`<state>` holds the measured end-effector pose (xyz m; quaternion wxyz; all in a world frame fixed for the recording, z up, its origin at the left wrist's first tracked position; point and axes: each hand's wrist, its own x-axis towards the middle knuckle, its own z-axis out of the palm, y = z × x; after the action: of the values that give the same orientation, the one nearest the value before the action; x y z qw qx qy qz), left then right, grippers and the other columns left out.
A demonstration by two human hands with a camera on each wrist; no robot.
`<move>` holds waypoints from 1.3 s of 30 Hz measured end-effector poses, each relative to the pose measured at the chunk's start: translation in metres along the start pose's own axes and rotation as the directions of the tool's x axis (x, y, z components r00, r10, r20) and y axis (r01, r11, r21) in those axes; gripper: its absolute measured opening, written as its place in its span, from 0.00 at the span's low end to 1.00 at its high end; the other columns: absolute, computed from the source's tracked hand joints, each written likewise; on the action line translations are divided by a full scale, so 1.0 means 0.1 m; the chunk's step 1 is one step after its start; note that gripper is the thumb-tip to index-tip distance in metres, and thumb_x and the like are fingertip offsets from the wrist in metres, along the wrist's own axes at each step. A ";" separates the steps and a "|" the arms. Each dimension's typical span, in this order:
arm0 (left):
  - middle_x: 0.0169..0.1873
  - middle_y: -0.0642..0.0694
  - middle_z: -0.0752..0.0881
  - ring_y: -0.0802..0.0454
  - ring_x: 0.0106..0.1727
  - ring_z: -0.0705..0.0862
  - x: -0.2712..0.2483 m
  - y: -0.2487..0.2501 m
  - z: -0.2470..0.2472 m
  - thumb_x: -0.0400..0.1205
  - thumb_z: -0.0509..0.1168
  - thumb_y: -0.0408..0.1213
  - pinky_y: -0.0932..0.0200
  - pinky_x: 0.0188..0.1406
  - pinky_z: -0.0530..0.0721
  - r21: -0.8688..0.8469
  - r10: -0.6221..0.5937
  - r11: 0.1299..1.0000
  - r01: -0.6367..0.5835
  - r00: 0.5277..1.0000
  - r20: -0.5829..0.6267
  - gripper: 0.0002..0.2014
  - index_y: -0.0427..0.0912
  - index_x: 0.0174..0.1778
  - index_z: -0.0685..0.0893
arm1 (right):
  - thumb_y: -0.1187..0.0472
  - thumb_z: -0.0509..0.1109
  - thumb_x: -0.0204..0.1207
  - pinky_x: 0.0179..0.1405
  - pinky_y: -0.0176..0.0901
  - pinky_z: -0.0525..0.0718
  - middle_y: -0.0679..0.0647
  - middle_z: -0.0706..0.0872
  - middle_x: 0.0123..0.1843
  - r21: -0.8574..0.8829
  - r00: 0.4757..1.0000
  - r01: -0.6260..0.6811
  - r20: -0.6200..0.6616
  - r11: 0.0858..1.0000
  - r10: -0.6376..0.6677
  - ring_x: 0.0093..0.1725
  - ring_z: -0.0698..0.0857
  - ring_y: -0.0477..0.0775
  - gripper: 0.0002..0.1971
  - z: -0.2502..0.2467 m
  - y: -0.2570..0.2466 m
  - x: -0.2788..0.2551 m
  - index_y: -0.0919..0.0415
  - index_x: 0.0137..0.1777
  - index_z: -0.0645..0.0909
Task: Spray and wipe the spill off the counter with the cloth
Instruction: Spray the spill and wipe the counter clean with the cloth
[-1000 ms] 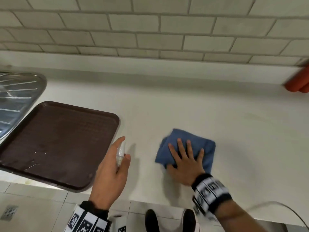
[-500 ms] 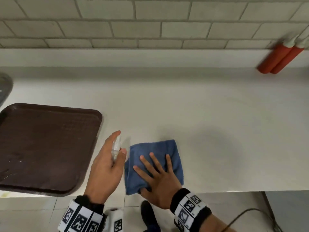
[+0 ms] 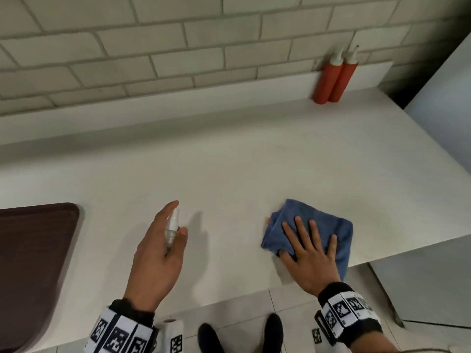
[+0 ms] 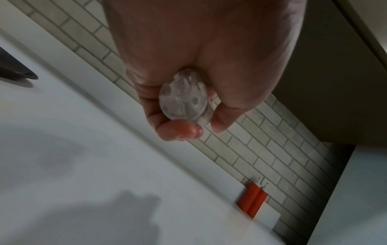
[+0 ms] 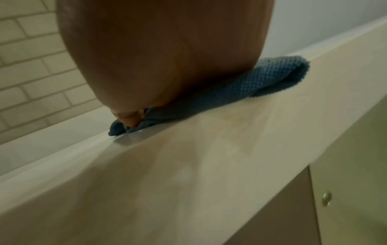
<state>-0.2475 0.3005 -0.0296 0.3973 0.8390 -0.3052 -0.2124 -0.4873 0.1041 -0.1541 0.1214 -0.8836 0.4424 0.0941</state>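
Right hand (image 3: 309, 261) lies flat, fingers spread, pressing the blue cloth (image 3: 326, 225) onto the counter (image 3: 229, 174) near its front edge. Left hand (image 3: 155, 258) grips a clear spray bottle (image 3: 172, 225) above the counter.

No legible text or labels anywhere.

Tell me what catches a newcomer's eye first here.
The blue cloth under the flat right hand, near the counter's front edge. Then the clear spray bottle gripped in the left hand, and two red squeeze bottles by the tiled wall.
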 end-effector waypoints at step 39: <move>0.65 0.47 0.83 0.37 0.55 0.85 -0.30 0.44 0.42 0.87 0.62 0.46 0.43 0.57 0.84 0.003 -0.011 1.000 0.011 0.999 -0.045 0.23 0.71 0.76 0.67 | 0.66 0.60 0.80 0.76 0.62 0.69 0.50 0.75 0.78 0.408 0.815 0.504 0.066 0.761 -0.576 0.78 0.71 0.58 0.28 -0.60 -0.28 -0.37 0.47 0.79 0.70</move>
<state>-0.3095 0.2763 -0.0156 0.4013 0.8459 -0.2920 -0.1952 -0.4827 0.1303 -0.0830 0.3495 -0.9210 0.1639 0.0519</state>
